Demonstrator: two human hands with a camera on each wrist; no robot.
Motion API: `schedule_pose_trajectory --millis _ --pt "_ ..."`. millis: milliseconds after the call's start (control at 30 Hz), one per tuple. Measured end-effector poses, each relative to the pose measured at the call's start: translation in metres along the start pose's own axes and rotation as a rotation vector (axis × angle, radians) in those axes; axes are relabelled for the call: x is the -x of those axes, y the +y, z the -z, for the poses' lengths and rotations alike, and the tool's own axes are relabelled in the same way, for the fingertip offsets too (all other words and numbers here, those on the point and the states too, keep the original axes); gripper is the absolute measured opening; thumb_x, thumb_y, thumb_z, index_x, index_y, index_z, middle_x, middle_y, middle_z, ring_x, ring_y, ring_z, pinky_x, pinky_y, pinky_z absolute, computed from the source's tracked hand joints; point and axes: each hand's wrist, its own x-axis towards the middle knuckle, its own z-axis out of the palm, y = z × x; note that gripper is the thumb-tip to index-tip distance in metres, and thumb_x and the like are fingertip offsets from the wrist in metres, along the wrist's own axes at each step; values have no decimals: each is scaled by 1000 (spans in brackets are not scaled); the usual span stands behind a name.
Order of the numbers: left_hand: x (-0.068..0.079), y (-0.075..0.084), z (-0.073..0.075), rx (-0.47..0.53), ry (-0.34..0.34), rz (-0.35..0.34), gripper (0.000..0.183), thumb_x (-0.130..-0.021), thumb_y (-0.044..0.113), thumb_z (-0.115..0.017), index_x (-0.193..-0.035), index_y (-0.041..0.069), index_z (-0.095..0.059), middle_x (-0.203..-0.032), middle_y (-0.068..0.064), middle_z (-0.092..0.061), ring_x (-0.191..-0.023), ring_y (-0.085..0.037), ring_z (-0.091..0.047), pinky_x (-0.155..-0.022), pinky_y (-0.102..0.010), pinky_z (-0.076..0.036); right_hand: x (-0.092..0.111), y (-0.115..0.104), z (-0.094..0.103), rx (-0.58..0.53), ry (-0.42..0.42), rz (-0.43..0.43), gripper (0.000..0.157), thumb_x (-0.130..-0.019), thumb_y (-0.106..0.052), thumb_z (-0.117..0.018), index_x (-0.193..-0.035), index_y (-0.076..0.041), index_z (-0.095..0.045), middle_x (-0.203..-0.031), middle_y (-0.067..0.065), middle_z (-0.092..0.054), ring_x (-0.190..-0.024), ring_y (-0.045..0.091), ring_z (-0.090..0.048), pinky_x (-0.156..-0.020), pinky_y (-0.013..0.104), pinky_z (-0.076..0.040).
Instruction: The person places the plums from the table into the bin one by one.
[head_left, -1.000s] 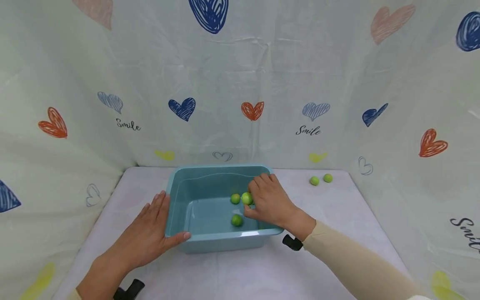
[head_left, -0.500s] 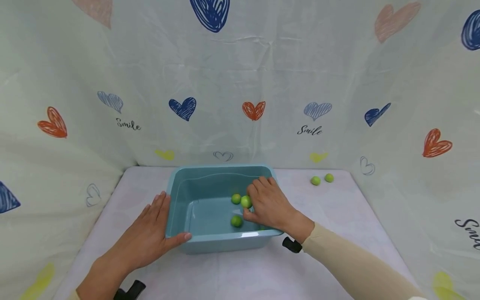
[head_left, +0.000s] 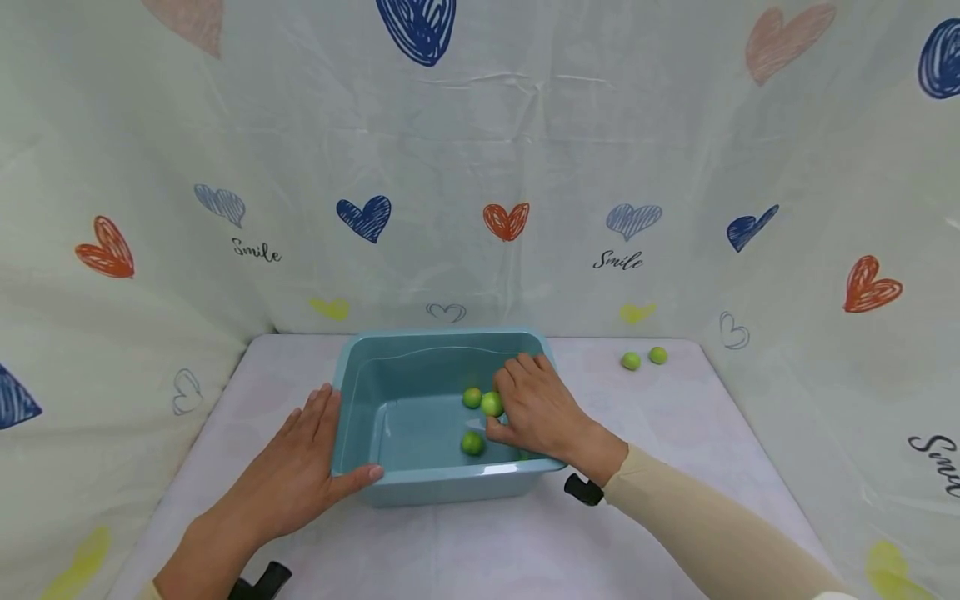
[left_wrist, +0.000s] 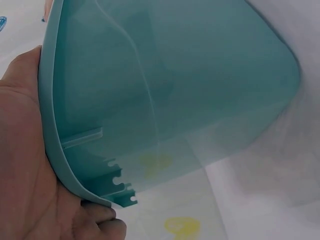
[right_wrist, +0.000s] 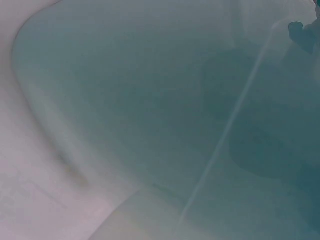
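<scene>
A blue-green plastic basin [head_left: 375, 477] stands on the table. My left hand [head_left: 288, 471] lies along its left side, fingers straight against the wall and thumb over the front rim; the left wrist view has the palm [left_wrist: 25, 150] against the rim. Inside the basin, my right hand [head_left: 538, 408] reaches over the right front corner with bent fingers. It holds a small green lime [head_left: 492, 404] between thumb and fingers. One lime [head_left: 472, 397] lies just left of that, another lime [head_left: 472, 442] nearer the front wall. Only the basin's wall [right_wrist: 150, 100] fills the right wrist view.
Two more limes, a nearer lime [head_left: 631, 361] and a farther lime [head_left: 657, 355], lie at the table's back right. A white cloth covers the table [head_left: 675, 433]. Behind it hangs a pale curtain [head_left: 442, 150] printed with hearts.
The lime at my right hand has shifted slightly toward the front of the basin, and the hand has moved very little. My left hand has stayed in place.
</scene>
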Motion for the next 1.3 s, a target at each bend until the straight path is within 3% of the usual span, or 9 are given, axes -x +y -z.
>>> schedule_pose_trajectory --millis 500,1067,1300 --pt "0 -1 -2 12 8 -8 130 -88 87 -54 -163 -12 -16 -171 -33 -18 -155 -55 -24 -122 -71 -26 1 -1 -1 27 -51 18 37 -89 -49 -69 -87 -14 -57 -82 1 -53 -78 20 -43 -73 34 -32" --pt "-1 2 -1 -27 -1 19 133 -86 90 -52 -163 -12 -16 -171 -33 -18 -155 -55 -24 -123 -72 -25 1 1 -2 36 -2 49 36 -87 -47 -71 -90 -12 -62 -84 2 -58 -79 22 -48 -72 34 -33" --pt "0 2 0 -13 2 12 131 -87 88 -55 -163 -12 -16 -171 -33 -18 -155 -55 -25 -123 -72 -26 1 0 -2 37 -20 42 35 -89 -47 -69 -91 -12 -63 -85 2 -58 -81 22 -49 -73 35 -35"
